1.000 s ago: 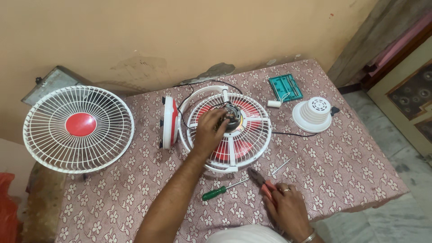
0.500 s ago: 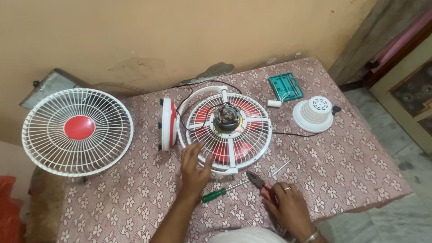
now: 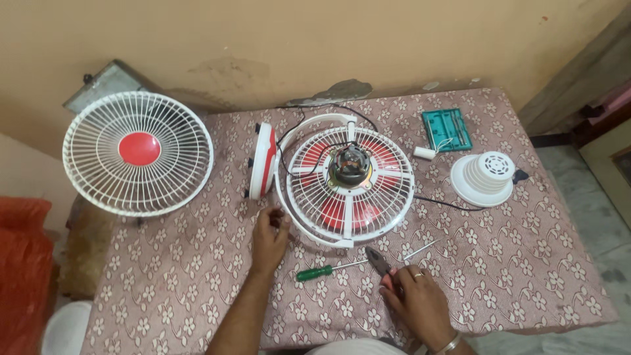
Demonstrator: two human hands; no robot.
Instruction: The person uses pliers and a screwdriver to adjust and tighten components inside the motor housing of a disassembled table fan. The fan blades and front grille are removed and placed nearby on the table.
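Note:
A table fan lies taken apart on the flowered tablecloth (image 3: 197, 276). Its rear guard (image 3: 351, 177), white wire over red blades, lies flat with the bare motor (image 3: 348, 164) at its middle. My left hand (image 3: 268, 238) rests on the cloth by the guard's near-left rim, fingers loosely bent, their tips at a small dark piece. My right hand (image 3: 420, 299), at the table's near edge, grips red-handled pliers (image 3: 379, 263) whose jaws point towards the fan. A green-handled screwdriver (image 3: 317, 271) lies between my hands.
The white front guard (image 3: 138, 154) with a red centre hangs over the table's left end. A red-and-white fan part (image 3: 263, 161) stands on edge beside the rear guard. At the right lie a green tool case (image 3: 447, 129), a white ribbed cover (image 3: 490, 177), a small white cylinder (image 3: 425, 152) and a thin metal rod (image 3: 420, 250).
My left hand has come off the motor and drawn back towards me, down to the cloth by the guard's near-left rim. My right hand stays on the pliers.

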